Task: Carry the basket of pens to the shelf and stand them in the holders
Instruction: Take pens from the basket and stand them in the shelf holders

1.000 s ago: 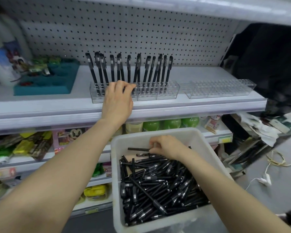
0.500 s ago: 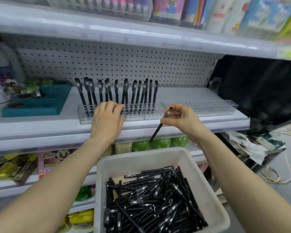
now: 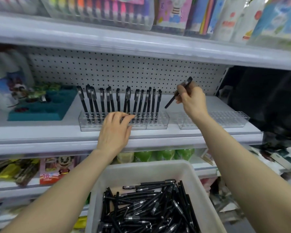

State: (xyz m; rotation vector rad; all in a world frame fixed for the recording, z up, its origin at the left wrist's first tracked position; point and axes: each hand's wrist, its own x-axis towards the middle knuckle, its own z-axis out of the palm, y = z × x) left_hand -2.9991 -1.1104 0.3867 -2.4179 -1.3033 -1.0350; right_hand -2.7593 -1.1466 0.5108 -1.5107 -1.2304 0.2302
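Pens fill the white basket at lower centre; right hand pinches one pen, tilted above the clear holder at mid-frame; left hand, loosely open, rests on that holder's front.

We see a white pegboard back panel across the middle of the frame, set between two pale grey boards: the upper shelf along the top and the middle shelf across the centre. A lower shelf shows at lower left. At right the unit ends beside a dark recess. Grey floor shows at bottom right. The light is soft and glares off the shelf edges.
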